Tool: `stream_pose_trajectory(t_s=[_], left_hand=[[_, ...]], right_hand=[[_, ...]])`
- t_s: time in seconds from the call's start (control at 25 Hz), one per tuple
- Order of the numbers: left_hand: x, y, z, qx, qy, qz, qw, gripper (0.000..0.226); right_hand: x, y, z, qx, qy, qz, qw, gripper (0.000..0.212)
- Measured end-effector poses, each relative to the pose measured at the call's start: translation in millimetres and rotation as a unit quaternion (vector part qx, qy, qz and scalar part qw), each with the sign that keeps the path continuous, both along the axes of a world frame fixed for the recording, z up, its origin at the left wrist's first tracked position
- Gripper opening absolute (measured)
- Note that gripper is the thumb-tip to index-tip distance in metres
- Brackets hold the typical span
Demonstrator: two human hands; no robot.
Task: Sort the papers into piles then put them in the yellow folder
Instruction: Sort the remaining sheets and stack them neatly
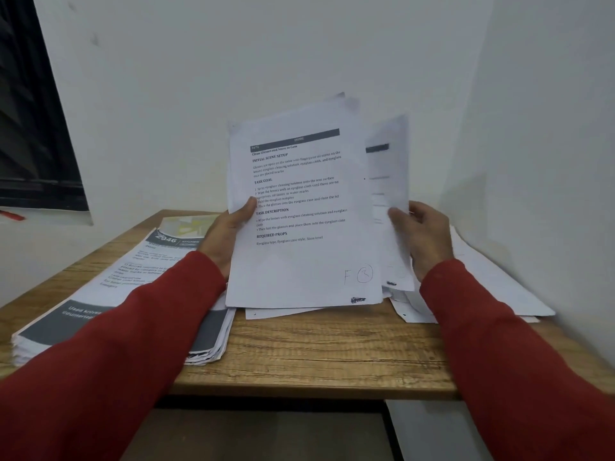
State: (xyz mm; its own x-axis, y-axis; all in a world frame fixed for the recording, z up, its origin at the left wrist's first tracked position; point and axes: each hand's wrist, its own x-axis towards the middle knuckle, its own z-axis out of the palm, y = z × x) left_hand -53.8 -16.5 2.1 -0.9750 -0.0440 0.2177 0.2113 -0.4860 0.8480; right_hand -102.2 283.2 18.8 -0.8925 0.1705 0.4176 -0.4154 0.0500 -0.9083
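Along the far left I see a dark window frame (36,121) set into the white wall (233,54), with something small and red (11,215) lying on the sill below it. Next comes the wood-grain surface (316,347), and on its left part sits a thick stack of printed white papers with dark grey header bands (109,294), lying flat, its near edge fanned slightly. Just behind that stack, partly hidden, I can make out a pale yellow folder (189,226) lying flat near the back of the surface.

My left hand (229,234), in a red sleeve (133,344), grips the left edge of a sheaf of white printed sheets (299,207); the thumb is curled over the front page and the fingers are behind it. That sheaf stands nearly upright above the middle of the surface, its top page headed "Clean Glasses and Store in Case", with a pen mark near the bottom right corner.

My right hand (422,234) pinches a blurred white sheet (387,181) peeled off to the right behind the front page, fingers curled round its edge.

Under and to the right of the held sheets, loose white papers (482,281) lie flat and overlapping, reaching towards the right-hand wall.
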Motion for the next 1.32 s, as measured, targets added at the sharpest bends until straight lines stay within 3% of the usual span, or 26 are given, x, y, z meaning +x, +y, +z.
stream_pose_trajectory(t_s=[0.16, 0.28, 0.48, 0.56, 0.64, 0.72, 0.88, 0.96, 1.16, 1.32], left_hand=[[4, 4, 3, -0.006, -0.005, 0.004, 1.000, 0.044], [5, 4, 3, -0.009, 0.002, 0.014, 1.000, 0.043], [7, 6, 5, -0.001, 0.005, 0.005, 1.000, 0.038], [9, 6, 6, 0.006, 0.005, -0.002, 1.000, 0.034], [10, 6, 7, 0.015, 0.005, -0.005, 1.000, 0.032], [12, 5, 7, 0.026, 0.009, -0.005, 1.000, 0.033], [17, 5, 9, 0.051, 0.012, -0.023, 0.998, 0.040], [19, 5, 10, 0.058, 0.013, -0.023, 0.998, 0.037], [19, 4, 9, 0.063, 0.002, -0.033, 0.998, 0.034], [13, 1, 7, 0.047, -0.023, -0.046, 0.998, 0.043]], right_hand=[[15, -23, 0, -0.011, -0.017, 0.137, 0.990, 0.018], [15, -28, -2, 0.006, -0.029, 0.153, 0.988, 0.011], [16, -26, -3, 0.036, -0.025, 0.195, 0.980, 0.019], [15, -21, -1, 0.022, -0.003, 0.120, 0.992, 0.010], [6, -6, 2, 0.004, 0.021, -0.067, 0.998, 0.007], [-1, 16, 7, -0.036, 0.038, -0.236, 0.970, 0.013], [-5, 38, 8, -0.085, 0.043, -0.305, 0.948, 0.012], [-8, 36, 5, -0.090, 0.032, -0.275, 0.957, 0.019], [-5, 12, 3, -0.051, 0.027, -0.075, 0.995, 0.005], [8, -8, 3, -0.039, 0.029, 0.060, 0.997, 0.012]])
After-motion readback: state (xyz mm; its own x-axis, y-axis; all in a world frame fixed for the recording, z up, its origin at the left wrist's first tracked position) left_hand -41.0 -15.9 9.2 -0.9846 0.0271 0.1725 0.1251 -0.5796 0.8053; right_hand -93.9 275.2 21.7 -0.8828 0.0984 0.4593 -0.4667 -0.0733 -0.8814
